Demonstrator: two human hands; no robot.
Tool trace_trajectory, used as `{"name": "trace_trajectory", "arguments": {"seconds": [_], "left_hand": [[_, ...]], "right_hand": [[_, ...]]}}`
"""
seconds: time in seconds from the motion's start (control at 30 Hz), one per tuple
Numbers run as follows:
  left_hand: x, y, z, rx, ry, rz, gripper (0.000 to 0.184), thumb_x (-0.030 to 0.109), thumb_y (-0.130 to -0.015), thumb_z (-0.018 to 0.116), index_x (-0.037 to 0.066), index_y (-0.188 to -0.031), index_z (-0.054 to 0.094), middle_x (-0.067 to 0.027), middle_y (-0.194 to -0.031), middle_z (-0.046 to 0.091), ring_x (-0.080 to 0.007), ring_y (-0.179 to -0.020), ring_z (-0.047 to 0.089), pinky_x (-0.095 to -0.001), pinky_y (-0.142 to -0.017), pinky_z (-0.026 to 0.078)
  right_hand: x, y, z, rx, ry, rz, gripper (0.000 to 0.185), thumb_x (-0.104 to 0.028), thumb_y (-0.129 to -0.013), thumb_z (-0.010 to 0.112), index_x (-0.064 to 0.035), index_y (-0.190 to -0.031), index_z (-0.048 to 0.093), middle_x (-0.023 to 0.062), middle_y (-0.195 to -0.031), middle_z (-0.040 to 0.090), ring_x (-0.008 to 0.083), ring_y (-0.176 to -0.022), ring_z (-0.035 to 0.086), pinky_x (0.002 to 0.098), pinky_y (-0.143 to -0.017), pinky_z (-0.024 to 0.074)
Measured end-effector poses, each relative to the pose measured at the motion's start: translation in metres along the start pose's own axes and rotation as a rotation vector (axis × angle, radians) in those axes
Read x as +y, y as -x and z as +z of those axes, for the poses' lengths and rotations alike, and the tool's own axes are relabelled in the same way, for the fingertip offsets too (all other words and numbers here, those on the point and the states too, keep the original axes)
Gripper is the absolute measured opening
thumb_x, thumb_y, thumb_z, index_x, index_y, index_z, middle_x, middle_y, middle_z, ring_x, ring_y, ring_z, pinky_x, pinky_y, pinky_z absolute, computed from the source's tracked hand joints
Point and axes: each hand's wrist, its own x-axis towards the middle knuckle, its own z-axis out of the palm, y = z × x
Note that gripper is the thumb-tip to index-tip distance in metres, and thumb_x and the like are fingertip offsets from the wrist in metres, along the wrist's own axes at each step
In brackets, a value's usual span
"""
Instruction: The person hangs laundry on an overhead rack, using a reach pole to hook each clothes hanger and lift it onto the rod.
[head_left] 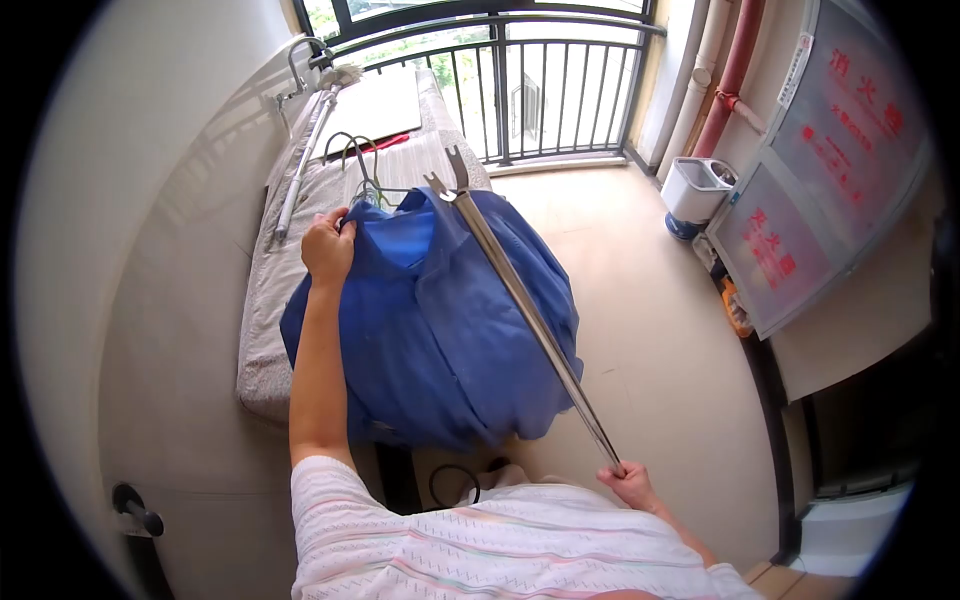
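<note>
A blue garment hangs spread out in front of me, with hanger hooks sticking up above its collar. My left hand is closed on the garment's edge near the collar, at its upper left. Low on the right, my right hand is wrapped round the lower end of a long metal pole. The pole slants up to the left across the garment's right side. Its forked tip is near the collar, to the right of the hanger hooks.
Behind the garment stands a covered bench bearing a mop and a white board. A black railing crosses the back. At right are a white bin, pipes and a cabinet door with red writing.
</note>
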Motion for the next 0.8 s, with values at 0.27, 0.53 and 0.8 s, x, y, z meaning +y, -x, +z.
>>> {"name": "trace_trajectory", "arguments": {"seconds": [0.27,0.53,0.8], "left_hand": [[-0.052,-0.009,0.037,-0.315,0.015,-0.105,0.029,0.023,-0.068,0.056,0.010,-0.092,0.066,-0.0131,-0.087,0.064,-0.0266,-0.082,0.062,-0.0337,-0.074,0.047],[-0.021,-0.003,0.015,-0.241,0.444,-0.115,0.029,0.018,-0.068,0.063,0.008,-0.095,0.065,-0.0032,-0.061,0.059,-0.0117,-0.056,0.056,-0.0261,-0.056,0.044],[0.018,0.013,-0.026,-0.196,0.551,-0.060,0.025,0.014,-0.070,0.063,0.007,-0.094,0.065,-0.0013,-0.055,0.055,-0.0079,-0.049,0.049,-0.0246,-0.049,0.041]], "right_hand": [[-0.001,0.003,-0.010,-0.018,-0.040,0.000,0.039,-0.016,-0.074,0.069,-0.0108,-0.051,0.038,-0.0066,-0.050,0.041,0.0020,-0.048,0.035,0.0212,-0.040,0.0280],[-0.011,0.007,-0.003,-0.031,-0.064,0.084,0.045,-0.011,-0.075,0.067,-0.0103,-0.051,0.029,-0.0081,-0.052,0.032,0.0032,-0.052,0.027,0.0218,-0.043,0.0236],[-0.001,-0.009,0.012,-0.072,-0.033,-0.013,0.033,-0.016,-0.075,0.069,-0.0072,-0.053,0.045,-0.0068,-0.051,0.041,0.0027,-0.048,0.034,0.0215,-0.040,0.0264]]}}
